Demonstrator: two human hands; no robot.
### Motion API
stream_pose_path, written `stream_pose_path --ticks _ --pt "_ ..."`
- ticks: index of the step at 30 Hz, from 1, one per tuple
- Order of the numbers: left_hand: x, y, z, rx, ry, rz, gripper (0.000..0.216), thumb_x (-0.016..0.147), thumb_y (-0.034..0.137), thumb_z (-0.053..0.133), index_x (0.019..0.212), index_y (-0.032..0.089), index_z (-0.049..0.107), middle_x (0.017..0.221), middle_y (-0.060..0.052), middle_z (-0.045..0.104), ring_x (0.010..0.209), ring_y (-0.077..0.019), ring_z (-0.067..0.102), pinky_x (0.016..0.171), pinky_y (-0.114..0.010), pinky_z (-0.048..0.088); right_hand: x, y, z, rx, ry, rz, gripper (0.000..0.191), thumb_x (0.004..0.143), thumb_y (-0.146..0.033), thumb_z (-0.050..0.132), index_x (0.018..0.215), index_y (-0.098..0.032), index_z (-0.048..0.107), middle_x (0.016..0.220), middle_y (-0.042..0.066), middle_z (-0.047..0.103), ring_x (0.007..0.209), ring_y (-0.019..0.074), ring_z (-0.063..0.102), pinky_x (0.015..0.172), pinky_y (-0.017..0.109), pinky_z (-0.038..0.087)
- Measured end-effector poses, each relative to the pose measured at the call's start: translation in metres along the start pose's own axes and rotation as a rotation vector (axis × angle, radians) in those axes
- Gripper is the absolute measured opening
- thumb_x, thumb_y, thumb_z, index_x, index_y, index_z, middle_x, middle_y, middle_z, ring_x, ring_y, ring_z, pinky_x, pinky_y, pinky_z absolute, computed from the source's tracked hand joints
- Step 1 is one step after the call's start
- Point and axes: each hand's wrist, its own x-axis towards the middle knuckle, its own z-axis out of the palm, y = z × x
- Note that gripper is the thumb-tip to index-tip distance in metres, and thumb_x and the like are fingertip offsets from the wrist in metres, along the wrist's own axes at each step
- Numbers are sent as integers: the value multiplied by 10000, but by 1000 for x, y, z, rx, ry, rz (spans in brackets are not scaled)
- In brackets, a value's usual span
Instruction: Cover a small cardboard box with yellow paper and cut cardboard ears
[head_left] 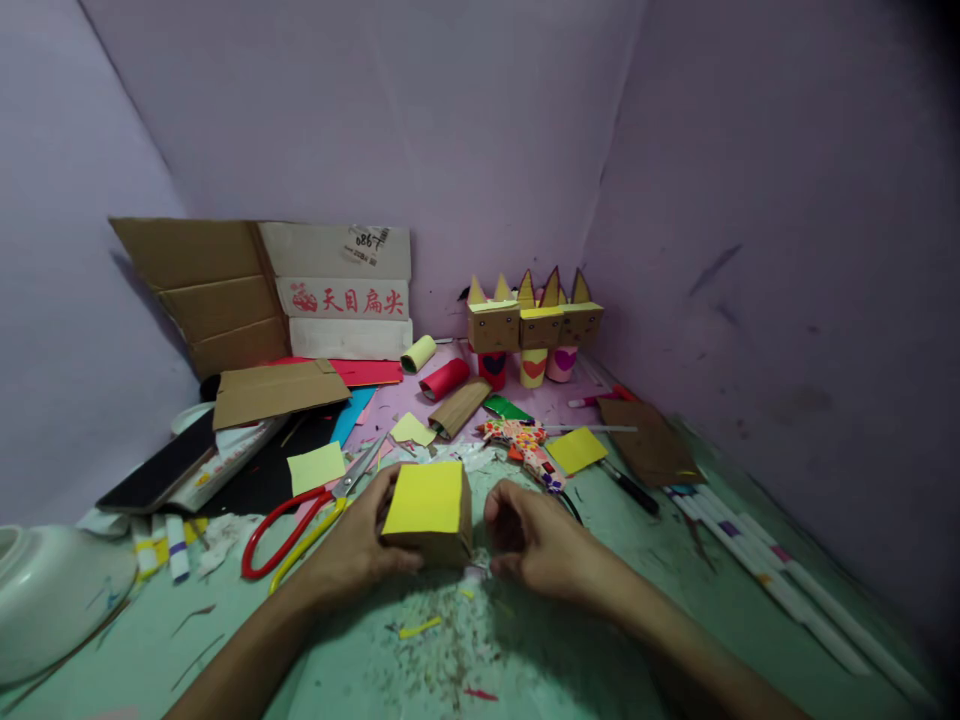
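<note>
A small cardboard box (429,548) with a yellow paper top (426,497) is in front of me, low over the table. My left hand (369,535) grips its left side, thumb along the front and fingers behind. Just right of the box is my right hand (529,540), its fingers curled with a gap between them and the thumb; I see nothing in it. Scissors (300,535) with red and yellow handles lie beside my left wrist. Behind my right hand rests a flower-patterned glue gun (529,450).
Three cardboard figures (541,325) with pointed ears stand at the back wall. Cardboard sheets (225,310) lean at the back left. A white bowl (60,600) is at the left edge. Paper rolls (444,380), a yellow paper square (576,450) and markers (772,570) lie around.
</note>
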Motion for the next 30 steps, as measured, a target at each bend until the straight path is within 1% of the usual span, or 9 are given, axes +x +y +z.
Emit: stream_pose_path --ticks 5,10,14,15,17,19,21,25,30 --pt "4 -1 -5 -178 -12 -62 830 490 122 709 1243 207 370 1163 -69 583 1047 -270 545 814 -329 466 8 6 -9 65 164 12 293 517 -21 607 678 -202 442 616 -55 496 549 99 459 506 215 340" --pt "5 0 -2 -129 13 -70 838 489 132 666 1264 205 356 1142 -71 583 1029 -285 547 788 -339 475 10 10 -7 30 158 -4 262 521 -35 634 676 -196 497 585 -61 508 531 89 461 478 201 315" --pt "7 -1 -3 -100 8 -99 860 463 157 714 1250 196 372 1114 -68 606 1015 -289 565 778 -331 485 9 11 -7 7 163 12 262 523 -39 653 717 -185 556 606 -48 530 544 96 484 493 215 339" --pt "7 0 -3 -105 19 -91 861 454 180 730 1241 191 380 1115 -72 609 1019 -295 566 778 -333 488 8 11 -7 27 161 8 310 513 -52 681 775 -185 581 656 -33 558 571 106 503 511 226 360" --pt "7 3 2 -71 62 -58 859 454 249 753 1228 178 387 1146 -92 596 1051 -312 552 811 -357 485 6 10 -7 117 164 -39 550 468 -118 768 983 -204 594 860 25 613 691 154 553 574 269 411" --pt "3 8 10 73 145 -35 864 485 320 757 1243 162 374 1211 -129 550 1101 -332 517 875 -407 457 3 10 -5 241 160 -118 832 421 -221 832 1188 -248 509 1098 84 573 838 214 567 641 321 447" --pt "-1 11 21 293 262 -9 872 536 363 742 1283 146 347 1283 -167 479 1151 -353 470 928 -471 410 2 8 -3 357 124 -158 911 448 -295 834 1266 -261 436 1190 111 529 910 241 565 689 355 466" --pt "-8 7 38 568 433 208 903 592 415 719 1341 133 302 1328 -196 408 1234 -374 365 993 -547 317 5 6 1 581 -61 -90 802 521 -253 805 1232 -189 438 1143 122 583 969 254 583 812 395 460" --pt "-13 0 39 585 383 410 1015 589 409 751 1395 172 181 1348 -192 378 1253 -376 342 1002 -571 306 13 13 2 773 -189 -58 581 540 -250 781 1070 -142 566 996 94 655 898 240 615 827 381 442"
